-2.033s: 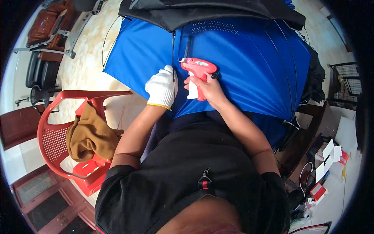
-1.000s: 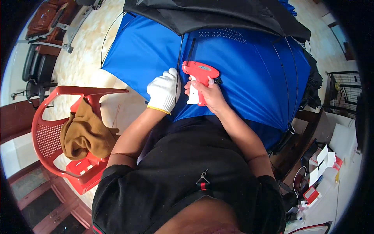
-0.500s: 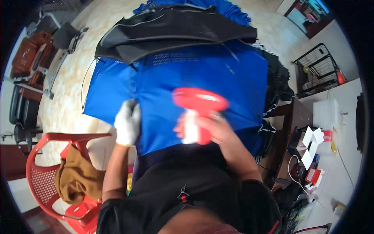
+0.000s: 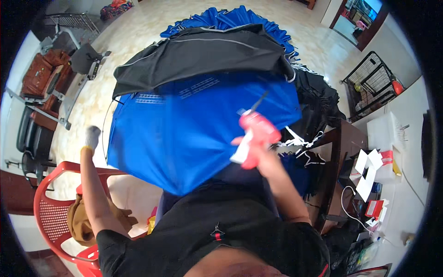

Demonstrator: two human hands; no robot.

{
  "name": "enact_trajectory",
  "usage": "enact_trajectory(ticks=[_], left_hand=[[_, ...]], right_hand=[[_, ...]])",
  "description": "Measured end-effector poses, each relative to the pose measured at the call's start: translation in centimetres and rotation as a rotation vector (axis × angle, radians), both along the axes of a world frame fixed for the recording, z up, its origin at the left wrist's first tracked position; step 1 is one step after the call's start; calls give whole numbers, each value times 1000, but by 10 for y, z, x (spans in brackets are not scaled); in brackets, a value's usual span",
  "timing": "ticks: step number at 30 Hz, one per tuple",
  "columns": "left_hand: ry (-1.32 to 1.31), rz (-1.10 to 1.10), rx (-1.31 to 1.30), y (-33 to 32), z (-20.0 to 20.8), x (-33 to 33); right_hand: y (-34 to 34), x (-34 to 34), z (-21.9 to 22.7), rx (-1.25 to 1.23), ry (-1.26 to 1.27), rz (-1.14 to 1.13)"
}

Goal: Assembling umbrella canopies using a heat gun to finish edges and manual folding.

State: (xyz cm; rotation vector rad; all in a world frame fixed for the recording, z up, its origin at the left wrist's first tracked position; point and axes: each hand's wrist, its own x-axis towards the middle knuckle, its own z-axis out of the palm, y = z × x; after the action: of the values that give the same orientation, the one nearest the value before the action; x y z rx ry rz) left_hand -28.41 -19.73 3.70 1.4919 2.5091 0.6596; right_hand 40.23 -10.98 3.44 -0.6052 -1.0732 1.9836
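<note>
A blue umbrella canopy point(image 4: 184, 134) is spread before me, its near corner dipping toward my lap. Black fabric with a pale trim point(image 4: 203, 51) lies folded across its far side. My right hand point(image 4: 256, 152) is closed round the grip of a red and white pistol-shaped tool point(image 4: 260, 127), held over the canopy's right part. From the tool's head a thin dark tip points away from me; motion blurs it. My left hand point(image 4: 92, 138), in a white glove with grey fingertips, is out past the canopy's left edge, near a thin curved rib point(image 4: 107, 124). Its fingers are too smeared to read.
A red plastic chair point(image 4: 48, 203) with a brown cloth point(image 4: 83, 221) stands at my left. Stacked blue fabric point(image 4: 230, 18) lies beyond the canopy, black fabric point(image 4: 318, 94) to its right. A dark wooden table point(image 4: 344, 152) and an opened white box point(image 4: 364, 168) are at right.
My left hand has let go of the canopy and swung out to the left. My right hand has moved right with the tool, turning it away from me. The canopy has shifted.
</note>
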Motion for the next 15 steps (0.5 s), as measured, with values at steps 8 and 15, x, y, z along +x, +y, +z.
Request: enact_trajectory(ticks=[8,15], left_hand=[[326,-814,322,190,187,392],[160,-1075,-316,279,163,447]], right_hand=[[-60,-44,-19,447,-386,481],[-55,-29,-13,366,-391,469]])
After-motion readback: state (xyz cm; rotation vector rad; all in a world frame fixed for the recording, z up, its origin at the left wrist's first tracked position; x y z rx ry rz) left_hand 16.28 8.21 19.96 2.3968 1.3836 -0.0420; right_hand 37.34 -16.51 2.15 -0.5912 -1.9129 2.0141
